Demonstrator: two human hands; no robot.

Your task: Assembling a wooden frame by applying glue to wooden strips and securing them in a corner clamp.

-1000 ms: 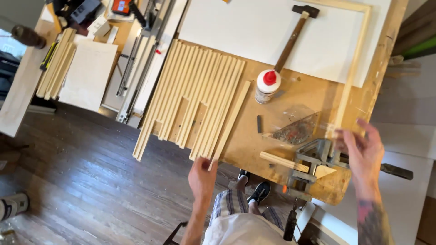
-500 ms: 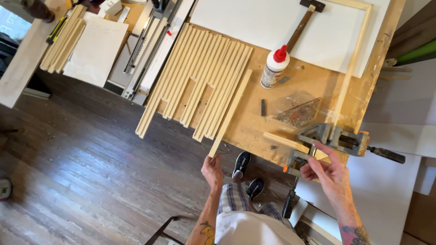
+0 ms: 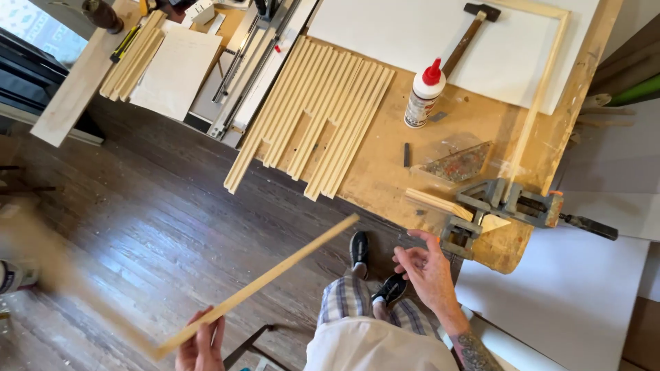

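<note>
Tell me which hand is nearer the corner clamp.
Right. The right hand hovers just below the corner clamp; the left hand holds a wood strip far off to its lower left.

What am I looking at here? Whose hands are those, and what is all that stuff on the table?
The camera sits on a person's head and looks down, so you see their own two hands and their shoes on the wood floor. The left hand holds a long thin wood strip in the air. The right hand is open, holding nothing, near a metal corner clamp at the edge of the workbench. On the bench lie a row of more strips, a glue bottle with a red cap, a hammer and a white board.
</note>
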